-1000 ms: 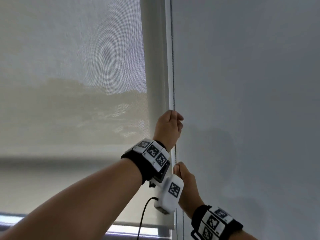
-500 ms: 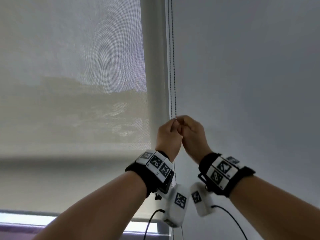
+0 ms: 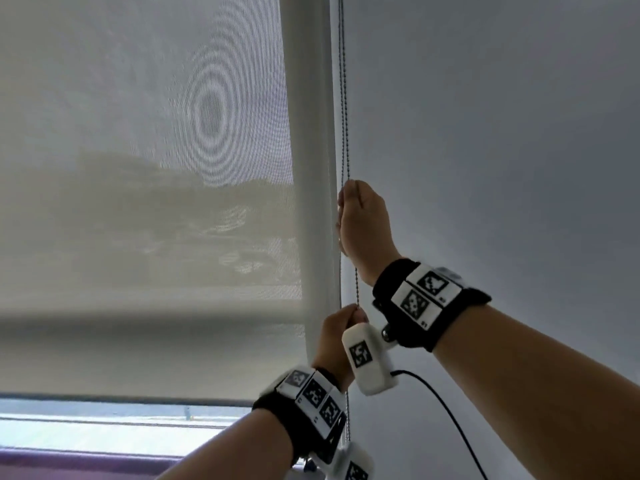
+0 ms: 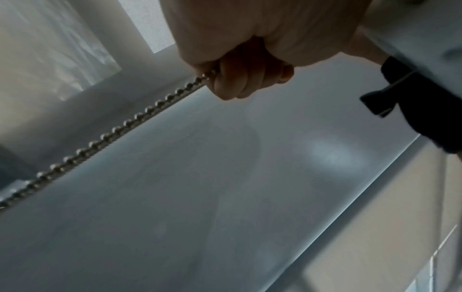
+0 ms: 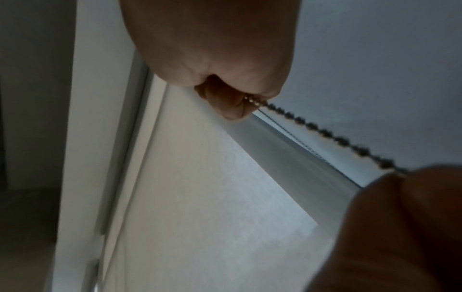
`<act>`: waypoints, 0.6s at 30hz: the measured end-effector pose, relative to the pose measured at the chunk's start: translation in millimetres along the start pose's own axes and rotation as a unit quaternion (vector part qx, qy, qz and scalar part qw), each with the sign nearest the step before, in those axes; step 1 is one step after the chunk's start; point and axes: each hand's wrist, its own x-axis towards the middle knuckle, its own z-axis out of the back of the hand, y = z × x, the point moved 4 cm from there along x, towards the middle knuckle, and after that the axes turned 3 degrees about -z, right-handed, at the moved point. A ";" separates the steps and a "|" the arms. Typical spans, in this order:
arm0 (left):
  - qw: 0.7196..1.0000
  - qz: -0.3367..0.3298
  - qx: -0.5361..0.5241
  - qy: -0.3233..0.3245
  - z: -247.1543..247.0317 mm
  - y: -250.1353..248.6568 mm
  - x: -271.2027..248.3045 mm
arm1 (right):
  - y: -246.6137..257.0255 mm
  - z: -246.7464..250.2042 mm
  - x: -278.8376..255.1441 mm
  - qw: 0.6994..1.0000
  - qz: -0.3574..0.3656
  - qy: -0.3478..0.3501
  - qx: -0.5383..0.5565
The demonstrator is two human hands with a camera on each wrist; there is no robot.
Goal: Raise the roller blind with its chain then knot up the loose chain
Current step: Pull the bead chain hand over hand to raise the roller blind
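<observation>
The chain [image 3: 344, 109] hangs as a vertical beaded loop beside the right edge of the roller blind [image 3: 145, 188], close to the wall [image 3: 485, 133]. Its long axis runs straight up and down, passing through both grips.

Right hand [image 3: 363, 223]: upper grip. Fingers are curled around one run of the chain, thumb side up. The right wrist view shows the beads leaving the closed fingers [image 5: 225, 104] and running toward the other hand.

Left hand [image 3: 337, 337]: lower grip, directly below the right hand. Its fingers [image 4: 240, 79] are clenched on the chain, with the beads leaving the fist in a taut straight line. Whether both hands hold the same run of the loop cannot be confirmed.

Relative to the upper grip, the drive mechanism lies above, out of view; the loose chain lies below the lower grip, partly hidden by the wrist bands.

Blind position: the bottom bar [image 3: 121, 398] sits low, with only a narrow strip of open window beneath it. Raising appears to be at an early stage; knotting is not begun.

Judgement: the next pull should follow the chain axis downward. The right hand is nearer the mechanism and is best placed to take that stroke, while the left hand releases and regrips above it.
</observation>
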 end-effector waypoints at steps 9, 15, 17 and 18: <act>0.993 -0.047 0.108 0.028 26.3 -25.2 5.7 | -42.4 11.1 -50.2 0.999 0.029 -0.013 -0.043; 0.992 -0.111 0.052 0.006 10.2 -86.7 15.2 | -53.9 4.5 -79.4 1.000 -0.006 0.021 0.000; 0.993 -0.110 0.048 0.020 3.0 -91.0 12.4 | -65.9 2.0 -95.1 0.999 -0.019 0.039 0.004; 0.993 -0.109 0.043 0.024 0.3 -92.6 10.2 | -73.9 1.2 -104.4 0.999 -0.028 0.043 -0.003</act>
